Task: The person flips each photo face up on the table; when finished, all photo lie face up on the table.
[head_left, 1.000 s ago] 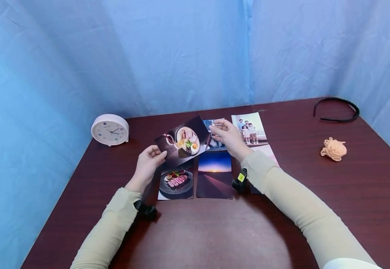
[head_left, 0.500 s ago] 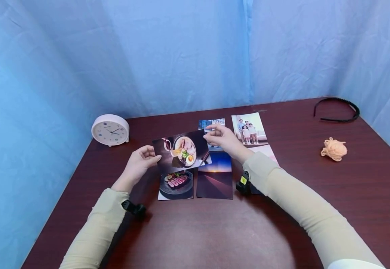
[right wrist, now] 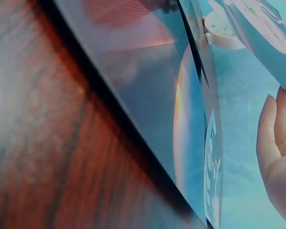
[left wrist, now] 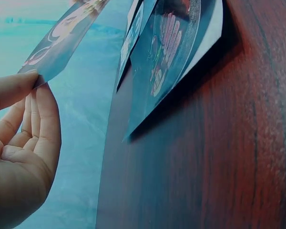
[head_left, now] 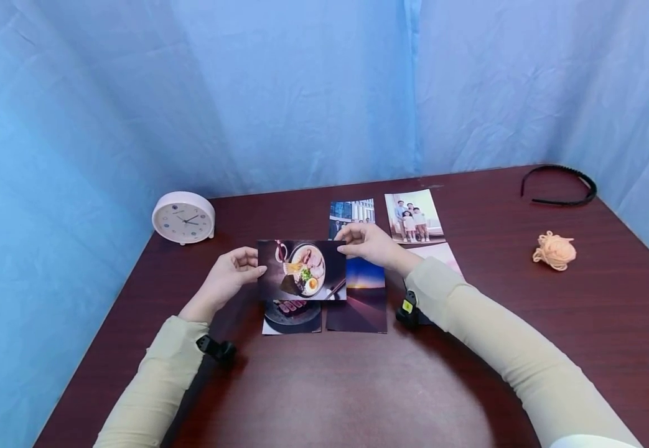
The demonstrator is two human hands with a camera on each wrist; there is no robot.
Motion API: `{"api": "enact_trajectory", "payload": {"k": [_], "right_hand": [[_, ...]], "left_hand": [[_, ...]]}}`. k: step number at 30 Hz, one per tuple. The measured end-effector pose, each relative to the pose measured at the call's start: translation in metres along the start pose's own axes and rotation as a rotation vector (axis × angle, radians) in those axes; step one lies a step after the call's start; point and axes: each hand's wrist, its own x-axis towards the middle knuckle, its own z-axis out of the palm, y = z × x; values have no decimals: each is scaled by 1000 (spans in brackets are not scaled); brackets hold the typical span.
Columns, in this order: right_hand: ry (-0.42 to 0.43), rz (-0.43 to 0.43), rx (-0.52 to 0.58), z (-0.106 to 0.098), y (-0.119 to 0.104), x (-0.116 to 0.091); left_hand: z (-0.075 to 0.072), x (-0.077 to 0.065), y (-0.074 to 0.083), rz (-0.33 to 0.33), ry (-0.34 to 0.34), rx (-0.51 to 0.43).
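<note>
A photo of a ramen bowl (head_left: 279,280) is held sideways above the table, its long edges level. My left hand (head_left: 224,281) pinches its left edge between thumb and fingers; the left wrist view shows that grip on the corner of the ramen photo (left wrist: 62,52). At the upper right corner my right hand (head_left: 371,246) pinches it too. Beneath lie a photo of sliced meat on a plate (head_left: 293,317) and a sunset road photo (head_left: 360,311), both partly covered. Behind them is a photo of people before a building (head_left: 352,211), its lower part hidden.
A family photo (head_left: 415,218) and a pale pink photo (head_left: 438,255) lie to the right, the latter partly under my right sleeve. A white clock (head_left: 184,218) stands back left. Peach yarn (head_left: 555,251) and a black headband (head_left: 567,183) lie right. Blue curtains (head_left: 302,93) hang behind the table.
The ramen photo has turned from a steep tilt to level and come down a little toward me. My left hand has shifted left; my right hand has lowered slightly. Both keep hold of it.
</note>
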Motion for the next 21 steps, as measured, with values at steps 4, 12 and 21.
{"api": "enact_trajectory", "payload": {"k": [4,12,21], "right_hand": [[-46,-26,-41,1,3,-1],[-81,-22,-69,6,5,-1],[23,60,81,9,4,-4]], "left_hand": [[0,0,1,3,38,-7],[3,3,4,30,152,-39],[9,5,6,91,290,-270]]}}
